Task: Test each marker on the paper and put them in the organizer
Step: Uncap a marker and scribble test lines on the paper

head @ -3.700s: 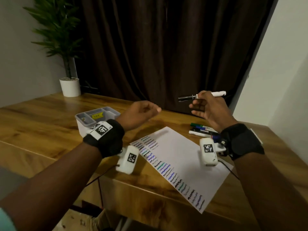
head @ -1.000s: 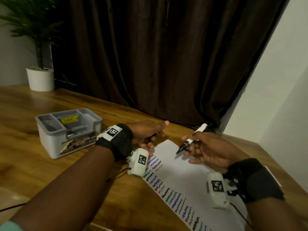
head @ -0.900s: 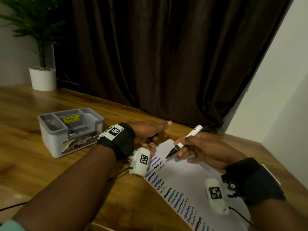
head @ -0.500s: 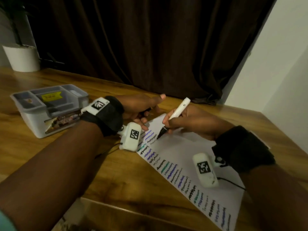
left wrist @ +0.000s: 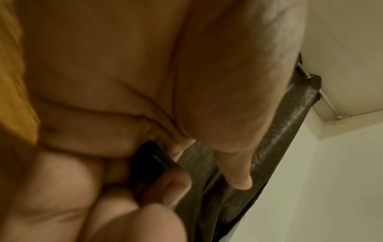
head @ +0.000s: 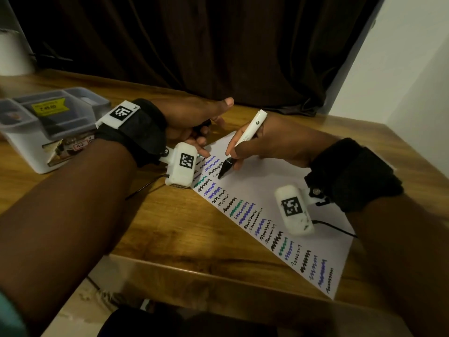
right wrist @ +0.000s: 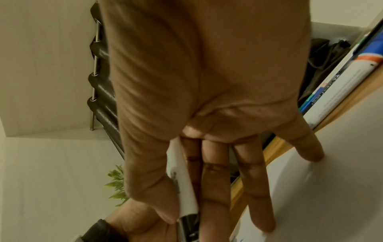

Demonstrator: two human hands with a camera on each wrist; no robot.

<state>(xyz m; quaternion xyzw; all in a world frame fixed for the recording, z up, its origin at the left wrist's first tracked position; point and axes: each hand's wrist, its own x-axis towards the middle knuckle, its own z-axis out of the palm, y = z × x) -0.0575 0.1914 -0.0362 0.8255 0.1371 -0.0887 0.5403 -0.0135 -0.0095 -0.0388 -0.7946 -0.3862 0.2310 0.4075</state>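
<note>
My right hand (head: 245, 152) pinches a white marker (head: 245, 135) with a black tip, uncapped, its tip touching the white paper (head: 264, 190) beside the top rows of squiggles. The right wrist view shows the thumb and fingers round the marker's white barrel (right wrist: 184, 185). My left hand (head: 194, 122) rests at the paper's top left corner, fingers curled round a black cap (head: 202, 124), seen as a dark piece (left wrist: 153, 157) in the left wrist view. The grey organizer (head: 14, 139) stands at the far left of the table.
More markers (right wrist: 342, 78) lie by the paper's far edge, seen only in the right wrist view. A dark curtain (head: 218, 45) hangs behind the wooden table (head: 170, 227). A white plant pot (head: 12, 54) stands far left. The table's front edge runs close below the paper.
My right hand has lowered the uncapped marker from above the table to the paper, tip now touching it. The left hand has stayed at the paper's corner with the cap.
</note>
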